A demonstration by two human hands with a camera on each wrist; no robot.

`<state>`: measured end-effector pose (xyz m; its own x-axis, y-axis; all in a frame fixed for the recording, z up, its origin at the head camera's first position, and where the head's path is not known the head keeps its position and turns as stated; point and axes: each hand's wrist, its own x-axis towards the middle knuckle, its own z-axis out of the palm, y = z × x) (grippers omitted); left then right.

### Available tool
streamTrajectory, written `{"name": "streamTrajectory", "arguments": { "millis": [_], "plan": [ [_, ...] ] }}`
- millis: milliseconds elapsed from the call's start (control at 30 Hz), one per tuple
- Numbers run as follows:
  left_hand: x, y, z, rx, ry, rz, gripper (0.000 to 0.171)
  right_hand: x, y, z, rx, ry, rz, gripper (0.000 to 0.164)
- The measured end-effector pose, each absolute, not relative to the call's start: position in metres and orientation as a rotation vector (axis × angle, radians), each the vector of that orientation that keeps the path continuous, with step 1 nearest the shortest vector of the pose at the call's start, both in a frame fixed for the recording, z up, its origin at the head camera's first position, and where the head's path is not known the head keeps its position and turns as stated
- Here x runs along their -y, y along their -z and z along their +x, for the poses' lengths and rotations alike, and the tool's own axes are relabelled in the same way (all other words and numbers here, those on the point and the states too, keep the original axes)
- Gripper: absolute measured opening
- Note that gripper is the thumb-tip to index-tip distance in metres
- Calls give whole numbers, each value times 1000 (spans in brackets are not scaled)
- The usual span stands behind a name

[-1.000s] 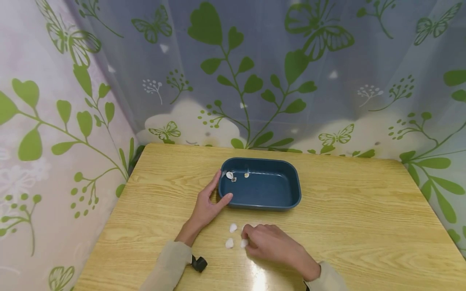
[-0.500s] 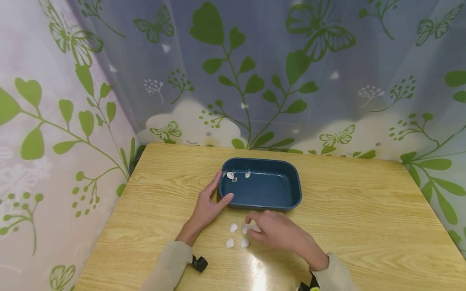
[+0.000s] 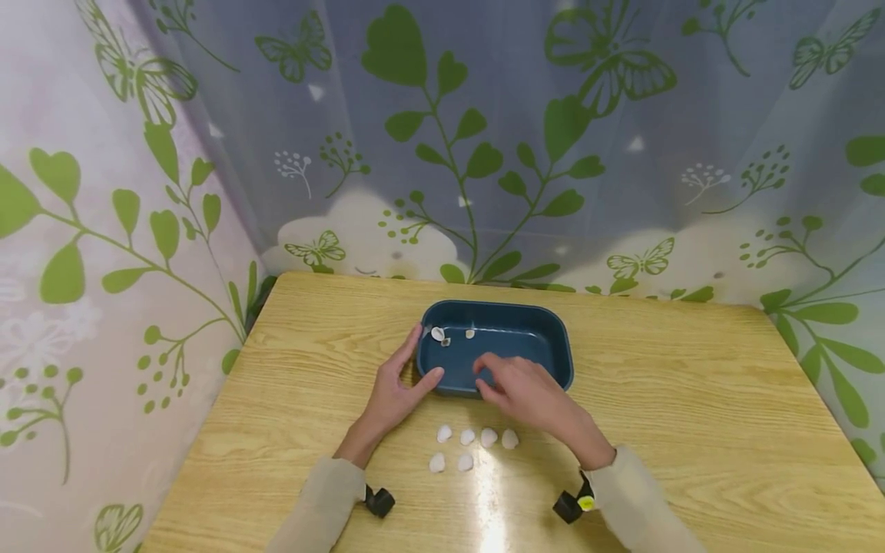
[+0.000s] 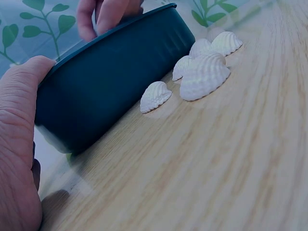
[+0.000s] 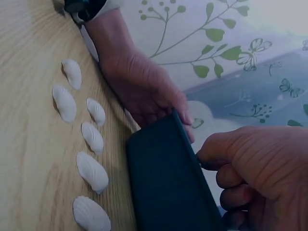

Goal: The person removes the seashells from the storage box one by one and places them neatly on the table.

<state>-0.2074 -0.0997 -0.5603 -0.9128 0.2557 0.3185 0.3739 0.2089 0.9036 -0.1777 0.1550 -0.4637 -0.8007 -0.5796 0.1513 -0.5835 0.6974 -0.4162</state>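
Note:
In the head view my left hand [image 3: 390,395] grips the left end of a dark blue bin [image 3: 563,338], thumb over the front rim, fingers along the side. My right hand [image 3: 528,392] hangs over the front rim, thumb and index finger apart; I see nothing between them, though the right wrist view hides part of its fingertips. Inside the bin lie a larger white shell [image 3: 438,333], a small darker shell [image 3: 445,342] and a small yellowish shell [image 3: 470,334]. Several ribbed white seashells [image 3: 488,438] lie in two rows on the table before the bin.
The wooden table [image 3: 691,399] reaches back to a curtain [image 3: 512,138] printed with green leaves and butterflies. Another such curtain [image 3: 62,230] hangs along the left. Black camera straps [image 3: 568,507] sit on both wrists.
My right hand has moved away from the white shells, up and over the bin's front rim, uncovering the right end of the upper row. The left hand and bin have stayed put.

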Motion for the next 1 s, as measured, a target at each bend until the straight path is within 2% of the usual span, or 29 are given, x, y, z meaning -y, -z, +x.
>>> {"name": "streamTrajectory", "arguments": {
  "millis": [733,1000],
  "plan": [
    [101,558,-205,2383,1796,-612,81,-128,482,-242,2979,-586,980,34],
    [100,558,-206,2378,1803,-633,81,-117,485,-262,3080,-561,950,47]
  ]
}}
